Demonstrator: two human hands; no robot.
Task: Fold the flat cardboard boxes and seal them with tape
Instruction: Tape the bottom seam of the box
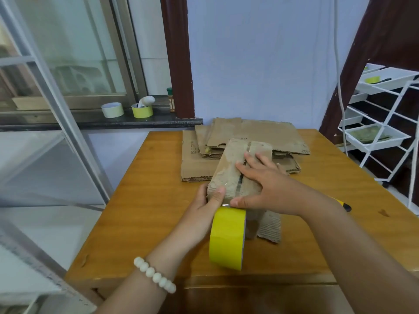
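Note:
A small folded cardboard box (231,168) stands in the middle of the wooden table (140,214), with clear tape running along its top seam. My right hand (269,184) lies flat on the box top, fingers straight over the seam, thumb at the near edge. My left hand (204,214) grips the box's near left corner, thumb on top. A yellow tape roll (227,237) hangs down from the box's near edge, its strip leading up under my thumbs. Behind the box lies a pile of flat cardboard boxes (256,134).
A yellow and black cutter (343,206) lies on the table behind my right forearm. A white wire rack (385,132) stands at the right. On the window sill at the back left are two tape rolls (112,109) and a spice bottle (171,99).

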